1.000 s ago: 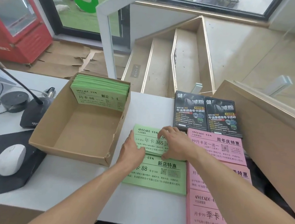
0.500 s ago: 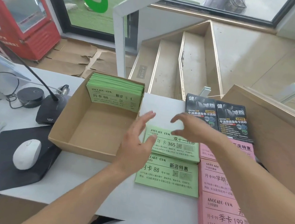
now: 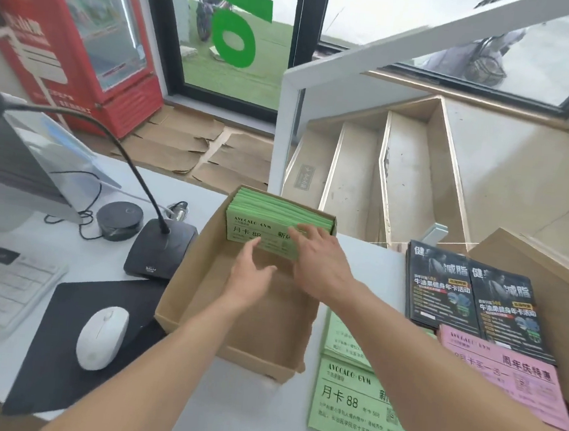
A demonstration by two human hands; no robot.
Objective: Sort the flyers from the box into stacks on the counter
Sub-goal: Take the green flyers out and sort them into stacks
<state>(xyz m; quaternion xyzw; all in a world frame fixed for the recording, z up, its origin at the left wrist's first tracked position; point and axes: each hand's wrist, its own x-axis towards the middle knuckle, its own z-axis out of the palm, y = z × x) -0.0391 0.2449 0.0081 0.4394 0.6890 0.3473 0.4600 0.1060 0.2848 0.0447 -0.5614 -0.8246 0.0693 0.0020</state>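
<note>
Your boxed green flyers [image 3: 261, 234] read "AVOCADO GYM, 月卡 88"; same on the counter flyer [image 3: 349, 399]; black flyers [image 3: 442, 284] say "减脂".

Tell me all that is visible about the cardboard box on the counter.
The cardboard box is a low, open tray of plain brown cardboard with no lid, standing flat on the white counter. Most of its floor is bare. A bundle of green flyers stands on edge against its far wall. Both hands reach into it: the left hand is near the front of the bundle, and the right hand lies on the front flyer with straight fingers. A black mouse pad lies beside its left wall.
</note>
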